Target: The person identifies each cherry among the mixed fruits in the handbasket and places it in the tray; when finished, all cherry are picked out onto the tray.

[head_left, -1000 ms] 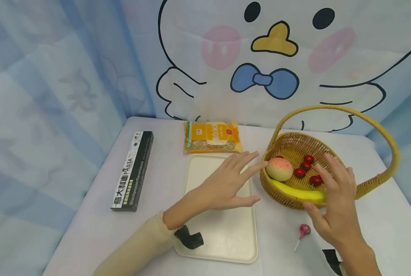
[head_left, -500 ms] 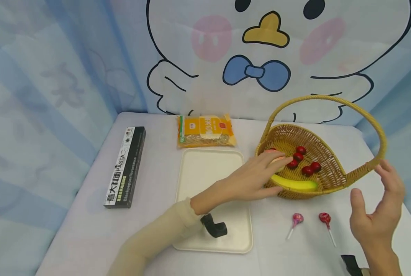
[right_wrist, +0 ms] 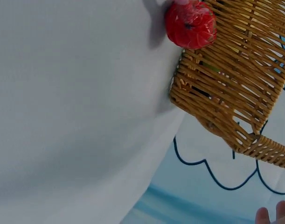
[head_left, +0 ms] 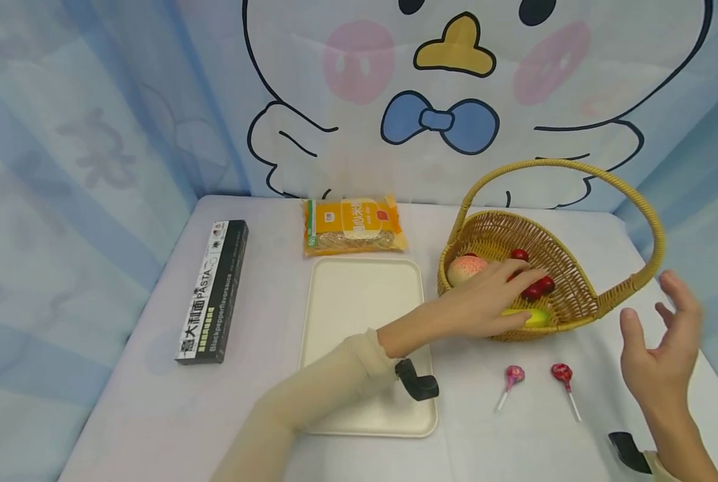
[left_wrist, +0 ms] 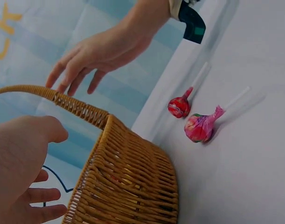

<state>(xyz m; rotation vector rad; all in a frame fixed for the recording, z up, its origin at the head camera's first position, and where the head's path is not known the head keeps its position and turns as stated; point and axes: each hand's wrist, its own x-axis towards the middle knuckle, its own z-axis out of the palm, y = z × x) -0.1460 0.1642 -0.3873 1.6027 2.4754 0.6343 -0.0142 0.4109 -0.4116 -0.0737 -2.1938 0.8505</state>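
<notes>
A wicker basket (head_left: 515, 221) with a tall arched handle stands at the right of the table in the head view. Inside lie a peach (head_left: 466, 269), several dark red cherries (head_left: 519, 254) and a yellow banana (head_left: 538, 318). Over the basket's front rim reaches my left hand (head_left: 482, 301), fingers extended above the banana and cherries, partly covering them. Whether it touches the fruit I cannot tell. My right hand (head_left: 662, 355) is just right of the basket, fingers loosely bent, near the handle's base and holding nothing.
A pink lollipop (head_left: 514, 375) and a red lollipop (head_left: 561, 373) lie in front of the basket. Left of it is a cream tray (head_left: 367, 268), partly under my left arm. A yellow food packet (head_left: 354, 227) lies behind the tray; a black-and-white pasta box (head_left: 213, 291) lies far left.
My left hand has moved right, from beside the peach to over the banana and cherries. My right hand has left the basket's front for its right side, uncovering the red lollipop.
</notes>
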